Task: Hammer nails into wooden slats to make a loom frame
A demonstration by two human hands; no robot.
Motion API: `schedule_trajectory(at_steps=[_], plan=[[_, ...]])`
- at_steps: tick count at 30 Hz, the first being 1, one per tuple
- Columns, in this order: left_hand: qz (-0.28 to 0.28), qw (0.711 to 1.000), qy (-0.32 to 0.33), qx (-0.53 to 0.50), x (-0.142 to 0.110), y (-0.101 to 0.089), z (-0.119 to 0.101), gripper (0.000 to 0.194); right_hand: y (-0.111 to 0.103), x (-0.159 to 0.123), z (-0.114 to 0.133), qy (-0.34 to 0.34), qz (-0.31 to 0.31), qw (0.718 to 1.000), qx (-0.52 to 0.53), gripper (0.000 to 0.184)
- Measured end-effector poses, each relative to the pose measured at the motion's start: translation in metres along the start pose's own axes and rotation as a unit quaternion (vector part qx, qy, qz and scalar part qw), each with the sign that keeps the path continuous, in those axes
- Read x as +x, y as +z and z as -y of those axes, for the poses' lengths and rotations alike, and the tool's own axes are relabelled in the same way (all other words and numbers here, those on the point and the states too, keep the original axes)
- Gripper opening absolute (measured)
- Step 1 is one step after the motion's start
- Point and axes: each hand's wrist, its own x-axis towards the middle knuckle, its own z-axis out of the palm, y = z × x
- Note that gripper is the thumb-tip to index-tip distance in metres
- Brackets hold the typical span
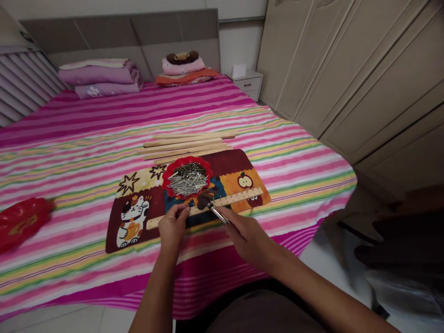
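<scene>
A wooden strip (239, 198) with a row of small holes lies across a cartoon-printed mat (135, 217) on the bed. My left hand (172, 227) is closed in a pinch over the strip's left part, probably on a small nail too tiny to see clearly. My right hand (247, 238) is closed on the metal handle of a small hammer (208, 202), whose dark, blurred head hovers just above the strip. Behind the hammer sits a red scalloped dish (167, 175) heaped with thin metal nails (187, 178).
Several more wooden strips (187, 144) lie side by side beyond the mat. A red plastic bag (21, 221) rests at the left. Folded bedding (100, 76) and a plush toy (182, 58) lie by the headboard. Wardrobe doors (347, 69) line the right side.
</scene>
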Motion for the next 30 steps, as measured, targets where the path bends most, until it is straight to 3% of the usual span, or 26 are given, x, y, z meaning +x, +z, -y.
schedule_trajectory(at_steps=[5, 10, 16, 18, 21, 23, 26, 30], plan=[[-0.013, 1.0, 0.021, 0.016, -0.006, -0.001, -0.006, 0.023, 0.022, 0.03, 0.004, -0.054, 0.012, 0.998, -0.012, 0.047], [-0.007, 1.0, 0.016, 0.019, -0.006, 0.001, -0.007, 0.022, 0.033, 0.033, -0.003, -0.048, 0.037, 0.998, -0.034, 0.049], [0.018, 1.0, 0.003, 0.016, -0.002, -0.004, -0.003, 0.024, 0.006, -0.002, 0.001, -0.041, 0.007, 0.999, 0.0, 0.045], [0.021, 1.0, 0.008, 0.014, 0.004, -0.009, -0.005, 0.028, -0.006, -0.018, 0.0, -0.005, -0.002, 1.0, 0.002, 0.044], [-0.023, 0.995, 0.07, 0.068, 0.02, -0.016, -0.015, 0.028, -0.017, -0.037, -0.007, 0.058, -0.015, 0.998, -0.01, 0.047], [-0.038, 0.981, 0.132, 0.137, 0.034, -0.014, -0.025, 0.025, -0.021, -0.045, -0.014, 0.082, -0.031, 0.996, -0.021, 0.048], [0.004, 0.942, 0.202, 0.267, 0.054, -0.004, -0.04, 0.024, -0.023, -0.05, -0.022, 0.104, -0.049, 0.993, -0.028, 0.047], [0.053, 0.886, 0.23, 0.399, 0.066, 0.008, -0.049, 0.024, -0.023, -0.053, -0.024, 0.112, -0.042, 0.993, -0.013, 0.048]])
